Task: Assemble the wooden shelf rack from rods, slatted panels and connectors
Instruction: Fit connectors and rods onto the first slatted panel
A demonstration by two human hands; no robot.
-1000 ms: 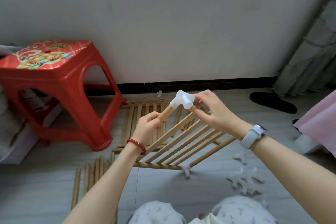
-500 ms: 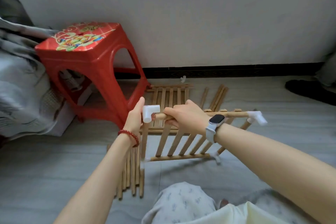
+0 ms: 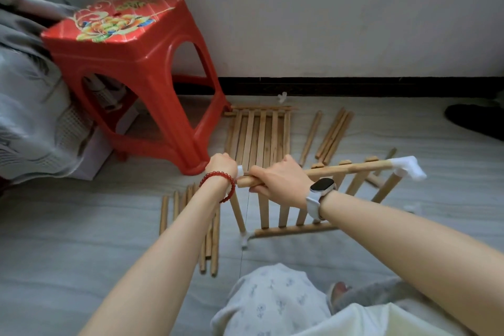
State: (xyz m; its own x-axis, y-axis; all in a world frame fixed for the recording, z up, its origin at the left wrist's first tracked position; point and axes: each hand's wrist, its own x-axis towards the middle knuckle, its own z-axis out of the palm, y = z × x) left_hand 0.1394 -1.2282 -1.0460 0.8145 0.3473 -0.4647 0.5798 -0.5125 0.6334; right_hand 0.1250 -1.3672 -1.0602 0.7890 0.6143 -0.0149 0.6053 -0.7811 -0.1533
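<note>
I saw the left hand point(image 3: 221, 166) curled over a white plastic corner connector point(image 3: 240, 171), w/ the right hand point(image 3: 278, 181) just beside it gripping the round wooden rod point(image 3: 349, 169). Rod ran left-right, rising slightly toward its right end, atop the held-up slatted wooden panel point(image 3: 275, 213).

The right hand point(image 3: 281, 180) grips the top rod point(image 3: 351, 168) of a slatted panel point(image 3: 300, 207) held upright on the floor point(image 3: 81, 226); the left hand point(image 3: 221, 165) closes over a white connector point(image 3: 240, 171) at that rod's left end; another white connector point(image 3: 407, 168) caps the right end; loose rods point(image 3: 188, 215) lie under the left forearm; a second slatted panel point(image 3: 259, 136) lies flat beside a red stool point(image 3: 131, 63) near the wall.
</note>
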